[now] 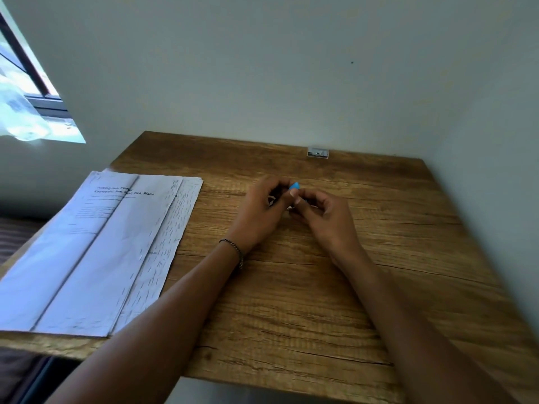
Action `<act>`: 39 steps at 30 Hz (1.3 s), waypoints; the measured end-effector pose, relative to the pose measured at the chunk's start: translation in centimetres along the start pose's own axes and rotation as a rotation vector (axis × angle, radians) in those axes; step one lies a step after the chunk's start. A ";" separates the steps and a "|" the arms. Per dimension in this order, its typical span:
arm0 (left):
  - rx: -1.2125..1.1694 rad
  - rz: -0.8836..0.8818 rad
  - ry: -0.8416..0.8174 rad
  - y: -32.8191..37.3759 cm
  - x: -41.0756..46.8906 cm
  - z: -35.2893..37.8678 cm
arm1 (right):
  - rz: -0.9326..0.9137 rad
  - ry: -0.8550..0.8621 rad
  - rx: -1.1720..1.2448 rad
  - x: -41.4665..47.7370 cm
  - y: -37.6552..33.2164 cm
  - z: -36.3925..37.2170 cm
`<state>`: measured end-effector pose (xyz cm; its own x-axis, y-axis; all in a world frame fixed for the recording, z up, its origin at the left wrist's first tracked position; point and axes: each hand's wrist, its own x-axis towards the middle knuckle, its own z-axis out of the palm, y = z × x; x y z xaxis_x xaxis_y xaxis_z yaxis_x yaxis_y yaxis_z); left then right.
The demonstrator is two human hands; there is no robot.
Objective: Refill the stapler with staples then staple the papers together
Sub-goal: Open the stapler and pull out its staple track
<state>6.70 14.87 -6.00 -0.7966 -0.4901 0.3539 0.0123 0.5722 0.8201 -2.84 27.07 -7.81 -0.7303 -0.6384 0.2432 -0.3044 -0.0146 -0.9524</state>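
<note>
A small blue stapler (294, 186) is held over the middle of the wooden table (291, 301). Only its blue tip and a bit of metal show between my fingers. My left hand (258, 212) wraps around it from the left. From the right, my right hand (323, 211) pinches at it with thumb and fingertips; both hands touch each other. A stack of printed papers (99, 252) lies flat at the table's left side, its sheets fanned slightly. A small box of staples (318, 152) sits at the far edge against the wall.
The table stands in a corner, with walls behind it and to the right. A window (26, 91) is at the upper left. The papers overhang the table's left front edge.
</note>
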 end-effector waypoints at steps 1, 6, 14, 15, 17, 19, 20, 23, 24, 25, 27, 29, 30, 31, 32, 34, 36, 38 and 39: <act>-0.006 -0.002 0.006 0.0 0.0 0.0 | -0.002 0.008 -0.009 0.0 0.0 0.1; -0.064 -0.027 0.023 0.0 0.0 0.1 | 0.006 0.035 -0.029 -0.2 0.0 0.4; -0.083 -0.058 0.030 0.3 -0.1 0.0 | 0.029 0.022 -0.019 -0.2 0.0 0.6; -0.081 -0.066 0.032 0.4 -0.1 0.1 | 0.034 0.019 -0.017 -0.3 0.0 0.6; -0.070 -0.073 0.041 0.5 -0.1 0.2 | 0.043 0.016 -0.005 -0.3 0.0 0.6; -0.056 -0.073 0.046 0.6 -0.2 0.3 | 0.052 0.017 -0.005 -0.3 0.0 0.7; -0.048 -0.071 0.048 0.6 -0.2 0.4 | 0.055 0.019 -0.008 -0.3 0.0 0.8; -0.034 -0.063 0.058 0.7 -0.2 0.4 | 0.063 0.029 -0.012 -0.2 0.0 0.9; -0.034 -0.059 0.062 0.7 -0.2 0.4 | 0.063 0.032 -0.013 -0.3 0.0 0.9; -0.034 -0.056 0.066 0.7 -0.2 0.5 | 0.062 0.033 -0.014 -0.3 0.0 0.9; -0.033 -0.054 0.074 0.6 -0.2 0.6 | 0.060 0.034 -0.019 -0.3 0.0 0.9; -0.024 -0.055 0.084 0.5 -0.2 0.8 | 0.059 0.036 -0.026 -0.3 -0.1 0.9; -0.019 -0.055 0.088 0.4 -0.2 0.8 | 0.058 0.037 -0.031 -0.3 -0.2 0.9; -0.015 -0.054 0.092 0.3 -0.2 0.9 | 0.054 0.037 -0.037 -0.3 -0.2 0.9; -0.012 -0.051 0.096 0.3 -0.2 0.9 | 0.050 0.036 -0.042 -0.3 -0.3 0.9; -0.009 -0.041 0.098 0.2 -0.2 1.0 | 0.050 0.036 -0.039 -0.3 -0.4 0.9; 0.002 -0.037 0.100 0.1 -0.1 1.1 | 0.057 0.040 -0.032 -0.4 -0.3 0.8; -0.021 -0.078 0.137 0.0 0.0 1.0 | 0.067 0.038 -0.013 -0.4 -0.2 0.9; -0.048 -0.116 0.176 0.0 0.2 0.9 | 0.074 0.040 0.004 -0.5 -0.1 1.0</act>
<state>6.03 15.40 -6.31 -0.6766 -0.6607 0.3251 -0.0419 0.4753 0.8788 -1.83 26.65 -7.97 -0.7744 -0.6067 0.1795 -0.2463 0.0278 -0.9688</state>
